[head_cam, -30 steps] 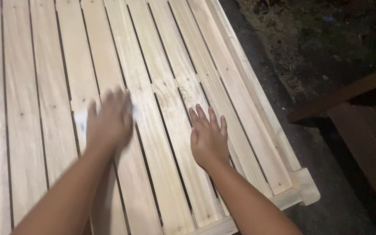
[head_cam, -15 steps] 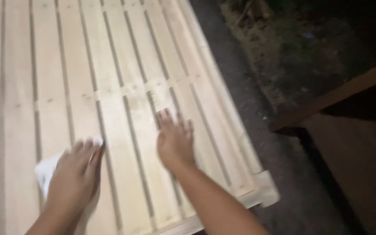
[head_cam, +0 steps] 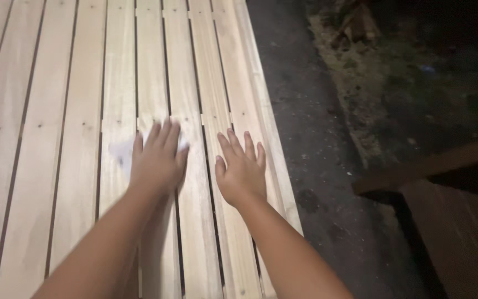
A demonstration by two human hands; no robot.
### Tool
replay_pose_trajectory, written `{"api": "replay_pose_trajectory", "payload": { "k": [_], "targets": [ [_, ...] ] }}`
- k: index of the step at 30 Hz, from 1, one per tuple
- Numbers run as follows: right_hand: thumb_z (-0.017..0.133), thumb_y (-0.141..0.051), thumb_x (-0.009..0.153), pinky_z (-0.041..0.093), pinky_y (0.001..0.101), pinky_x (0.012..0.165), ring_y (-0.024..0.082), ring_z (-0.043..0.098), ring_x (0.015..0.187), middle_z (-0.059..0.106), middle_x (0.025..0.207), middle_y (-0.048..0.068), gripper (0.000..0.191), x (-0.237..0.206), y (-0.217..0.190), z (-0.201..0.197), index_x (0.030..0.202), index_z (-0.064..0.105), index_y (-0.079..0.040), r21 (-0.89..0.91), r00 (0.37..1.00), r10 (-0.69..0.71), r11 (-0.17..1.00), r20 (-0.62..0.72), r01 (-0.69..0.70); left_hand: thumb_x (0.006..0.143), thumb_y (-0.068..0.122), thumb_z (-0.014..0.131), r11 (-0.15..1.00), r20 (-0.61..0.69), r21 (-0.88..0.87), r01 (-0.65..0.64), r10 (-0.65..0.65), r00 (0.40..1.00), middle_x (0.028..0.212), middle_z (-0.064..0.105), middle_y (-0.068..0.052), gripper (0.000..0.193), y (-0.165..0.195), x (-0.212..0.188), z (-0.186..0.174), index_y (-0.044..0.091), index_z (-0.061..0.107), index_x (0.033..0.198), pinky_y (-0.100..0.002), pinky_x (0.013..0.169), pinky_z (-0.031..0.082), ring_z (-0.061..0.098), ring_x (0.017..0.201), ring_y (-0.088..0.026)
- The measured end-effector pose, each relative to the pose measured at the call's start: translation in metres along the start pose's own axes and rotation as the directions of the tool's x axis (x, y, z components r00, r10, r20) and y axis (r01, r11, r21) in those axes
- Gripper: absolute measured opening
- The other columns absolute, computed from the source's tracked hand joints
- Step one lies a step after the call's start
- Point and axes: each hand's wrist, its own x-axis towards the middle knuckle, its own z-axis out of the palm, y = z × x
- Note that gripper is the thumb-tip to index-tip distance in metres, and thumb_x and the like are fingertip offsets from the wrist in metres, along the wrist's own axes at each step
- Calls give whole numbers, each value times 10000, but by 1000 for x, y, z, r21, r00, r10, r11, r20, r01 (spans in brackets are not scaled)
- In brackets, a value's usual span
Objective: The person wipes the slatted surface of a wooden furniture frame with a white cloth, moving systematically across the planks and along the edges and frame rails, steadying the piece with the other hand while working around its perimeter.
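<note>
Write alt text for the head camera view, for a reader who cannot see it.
Two bare hands lie flat on a pale wooden slatted panel: the left hand presses a whitish sheet, blurred, perhaps paper or cloth, and the right hand rests palm down with fingers spread. To the right lie dark ground and a dark wooden piece.

My left hand (head_cam: 159, 160) presses small white paper-like sheet (head_cam: 121, 150) flat on pale wooden slatted panel (head_cam: 56, 138); sheet pokes out past fingers left and right, blurred. Panel: long light planks, narrow dark gaps, short cross joints, knots visible. My right hand (head_cam: 242, 169) flat, fingers spread, on slats just beside.
</note>
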Motion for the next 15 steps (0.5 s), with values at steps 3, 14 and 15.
{"api": "replay_pose_trajectory", "payload": {
  "k": [3,14,15],
  "targets": [
    [492,-305,984,97,536,1221,321,233,1517,390,1608,41,542,-1,-2,1,1516,456,-206,-4,1000,2,1000,20,-2,997,348,438,996,5,-18,91,-91,996,1622,337,-94,610,4,40,0,113,347,1553,-577,1171,145,253,1493,-290],
    [496,-314,956,97,550,1203,316,216,1514,363,1617,37,567,4,-10,-6,1511,443,-207,-22,999,17,1000,49,-16,933,341,521,996,121,71,59,-68,990,1562,443,5,595,29,-78,-26,208,427,1505,-585,1205,167,358,1473,-176],
    [494,-311,957,95,549,1204,315,214,1514,362,1616,35,565,4,-10,-5,1511,442,-208,-18,999,15,1000,49,-15,946,349,500,995,82,86,50,-57,995,1567,435,-11,588,26,-61,-26,191,427,1508,-586,1198,138,360,1461,-183]
  ]
}}
